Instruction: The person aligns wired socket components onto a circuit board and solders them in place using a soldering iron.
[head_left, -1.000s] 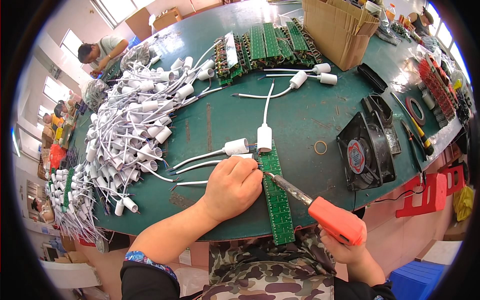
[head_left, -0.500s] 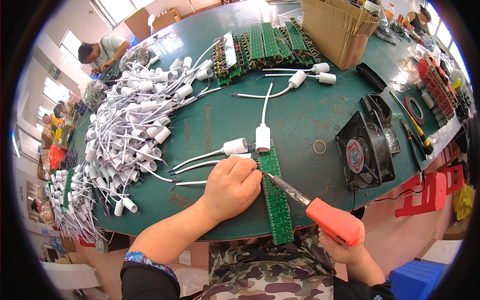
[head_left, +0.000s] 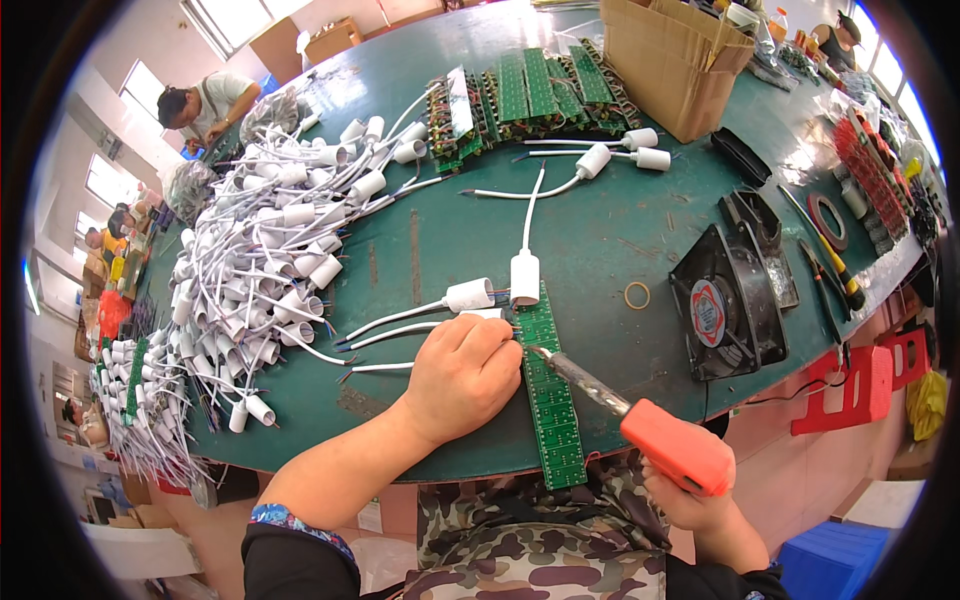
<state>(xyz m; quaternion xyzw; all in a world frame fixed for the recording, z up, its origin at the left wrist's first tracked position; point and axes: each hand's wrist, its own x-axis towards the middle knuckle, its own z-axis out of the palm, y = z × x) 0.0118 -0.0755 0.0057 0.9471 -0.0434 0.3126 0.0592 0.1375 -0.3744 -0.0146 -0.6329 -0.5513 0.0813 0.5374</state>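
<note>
A red-handled soldering iron (head_left: 675,445) is gripped in my right hand (head_left: 690,500), its tip over the left edge of a long green circuit board (head_left: 556,405). My left hand (head_left: 465,375) is closed beside that edge; its curled fingers hide what they pinch. A white cable (head_left: 382,368) runs under this hand. Just beyond the knuckles, a white cylindrical cap (head_left: 487,314) is partly covered. Another white cap (head_left: 470,294) lies beyond, its thin coloured wires reaching toward the board. At the board's far end lies a white cap with an upright-pointing cable (head_left: 525,278).
Left lies a large heap of white cabled caps (head_left: 290,215). Stacked green boards (head_left: 530,90) and a cardboard box (head_left: 675,65) stand at the back. A black fan (head_left: 715,310), pliers (head_left: 822,290), a screwdriver (head_left: 850,285) and a tape roll (head_left: 828,220) are right. Another person (head_left: 208,105) works far left.
My right hand and the soldering iron have shifted slightly right, the iron's tip drawing a little away from the board's left edge. My left hand stays nearly still.
</note>
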